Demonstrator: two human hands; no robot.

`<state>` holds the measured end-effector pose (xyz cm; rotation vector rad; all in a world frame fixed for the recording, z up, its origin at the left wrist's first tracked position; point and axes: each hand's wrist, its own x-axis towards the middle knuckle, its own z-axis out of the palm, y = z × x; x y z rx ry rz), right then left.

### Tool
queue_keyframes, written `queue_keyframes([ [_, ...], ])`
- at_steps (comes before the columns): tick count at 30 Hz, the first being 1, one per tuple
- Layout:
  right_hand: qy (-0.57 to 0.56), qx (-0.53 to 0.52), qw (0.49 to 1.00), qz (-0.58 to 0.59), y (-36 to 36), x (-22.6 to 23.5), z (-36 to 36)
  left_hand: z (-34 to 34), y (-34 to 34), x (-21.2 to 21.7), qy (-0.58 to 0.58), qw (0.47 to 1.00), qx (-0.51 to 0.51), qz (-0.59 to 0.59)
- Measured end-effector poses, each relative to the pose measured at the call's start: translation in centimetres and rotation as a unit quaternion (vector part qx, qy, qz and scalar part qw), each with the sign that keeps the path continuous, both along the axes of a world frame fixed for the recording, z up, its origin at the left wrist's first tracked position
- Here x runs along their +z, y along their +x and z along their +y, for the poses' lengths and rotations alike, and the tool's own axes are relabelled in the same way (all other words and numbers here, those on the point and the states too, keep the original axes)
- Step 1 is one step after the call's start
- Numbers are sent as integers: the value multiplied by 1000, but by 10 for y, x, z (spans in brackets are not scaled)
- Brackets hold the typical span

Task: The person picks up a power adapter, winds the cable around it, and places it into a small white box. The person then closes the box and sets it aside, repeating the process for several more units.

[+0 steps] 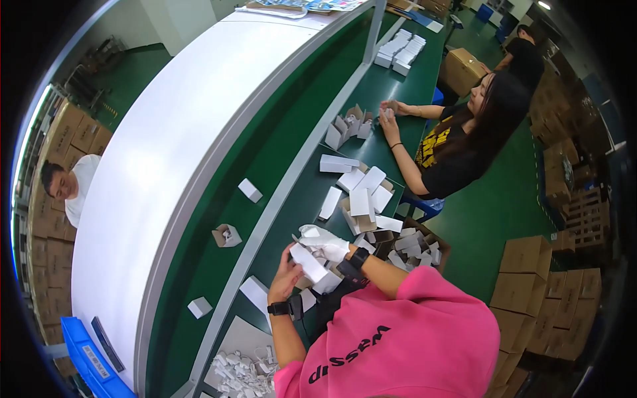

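My left hand is bare, with a black watch on its wrist, and grips the lower left side of a small white box. My right hand wears a white glove and a black wristband and closes over the box's upper end. I hold the box between both hands above the green worktable, just in front of my pink shirt. Flat white box blanks lie in a loose pile just beyond my hands.
A brown carton of white pieces sits right of my hands, and small white parts lie at lower left. Small boxes ride the green conveyor. A seated person folds boxes farther along; another person stands across. Cardboard cartons are stacked right.
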<state>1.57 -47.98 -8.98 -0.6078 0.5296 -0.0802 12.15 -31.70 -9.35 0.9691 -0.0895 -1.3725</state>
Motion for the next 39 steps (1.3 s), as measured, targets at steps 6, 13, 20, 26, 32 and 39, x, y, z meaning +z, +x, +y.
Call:
queue_keyframes([
  [6, -263, 9, 965, 0, 20, -3, -7, -4, 18, -15, 100, 945, -3, -311],
  [13, -297, 90, 951, 12, 29, 24, -5, -13, 29, -24, 212, 712, 72, -665],
  [20, -606, 218, 763, 60, 52, -28, 18, 0, 8, -57, 224, 718, 74, -654],
  [26, -699, 259, 642, 180, 74, -10, 38, 7, 0, -70, 225, 688, 73, -686],
  [32, -742, 196, 635, 86, 70, -28, 39, 3, 3, -76, 203, 681, 116, -694],
  [39, -741, 215, 627, 109, 72, -48, 51, 2, 9, -82, 253, 697, 112, -661],
])
